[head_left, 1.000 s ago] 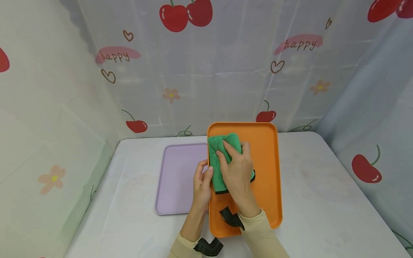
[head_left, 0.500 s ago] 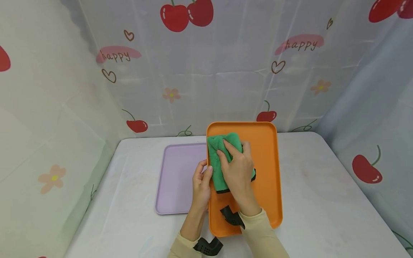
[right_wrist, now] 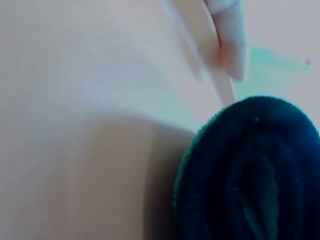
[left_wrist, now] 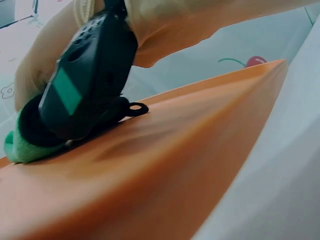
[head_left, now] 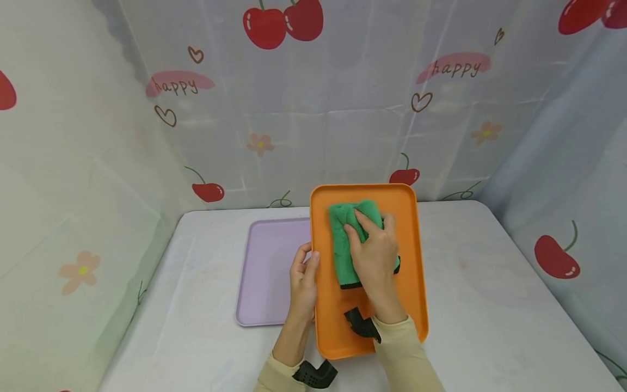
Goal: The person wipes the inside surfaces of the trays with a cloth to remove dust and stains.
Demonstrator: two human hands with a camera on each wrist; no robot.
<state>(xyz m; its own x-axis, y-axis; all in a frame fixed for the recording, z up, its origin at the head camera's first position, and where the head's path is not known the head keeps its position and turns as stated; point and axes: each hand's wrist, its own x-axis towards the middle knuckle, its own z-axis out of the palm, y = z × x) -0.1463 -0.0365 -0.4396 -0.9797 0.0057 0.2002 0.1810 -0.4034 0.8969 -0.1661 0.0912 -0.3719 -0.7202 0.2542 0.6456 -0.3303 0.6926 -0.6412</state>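
Observation:
An orange tray (head_left: 343, 326), tilted with its left side raised, is held at that edge by my left hand (head_left: 302, 283), thumb over the rim. My right hand (head_left: 374, 258) grips a folded green cloth (head_left: 345, 264) with dark edging and presses it on the tray's inner face, left of its middle. The left wrist view shows the cloth (left_wrist: 25, 147) flat against the tray surface (left_wrist: 150, 160), with a small black loop sticking out. In the right wrist view the cloth's rolled dark end (right_wrist: 205, 165) fills the lower right, and left-hand fingers (right_wrist: 232, 45) hold the rim.
A lilac tray (head_left: 269, 272) lies flat on the white table (head_left: 490, 305), partly covered by the orange tray. Curtains printed with cherries (head_left: 264, 27) surround the back and sides. Each wrist carries a black camera mount (head_left: 315, 374).
My right hand has slid the green cloth rightward across the tray, away from its left rim. The tray and left hand have shifted slightly left.

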